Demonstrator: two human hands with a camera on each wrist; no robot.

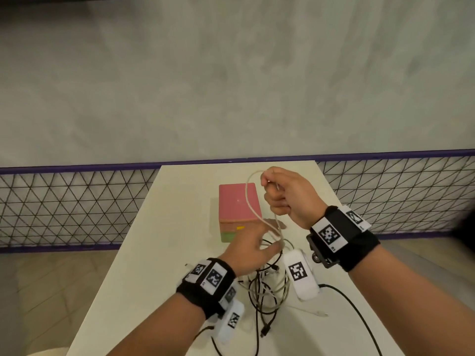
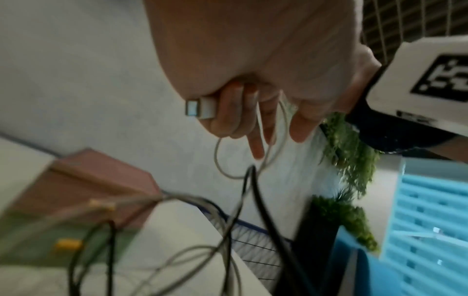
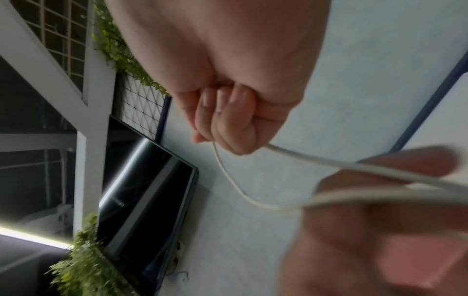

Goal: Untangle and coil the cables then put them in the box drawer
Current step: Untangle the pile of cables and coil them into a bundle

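Note:
My right hand [image 1: 285, 194] is raised above the table and grips a white cable [image 1: 248, 199], whose loop arcs over the pink box [image 1: 237, 201]. From the left wrist view, that right hand [image 2: 240, 112] holds the cable's USB plug [image 2: 200, 108] and a few white loops [image 2: 284, 124]. Lower down, my left hand [image 1: 254, 249] reaches in, and the white strands [image 3: 228, 174] run pinched between its blurred fingers [image 3: 380, 220]. A tangle of black and white cables [image 1: 267, 291] lies beneath both hands. The box's green drawer front [image 1: 228, 236] has a yellow handle and looks closed.
The white table [image 1: 167, 227] is narrow, with its left and right edges close to the cables. A loose white cable end [image 1: 318, 313] lies at the near right. A wire mesh fence [image 1: 77, 206] runs behind the table, under a plain wall.

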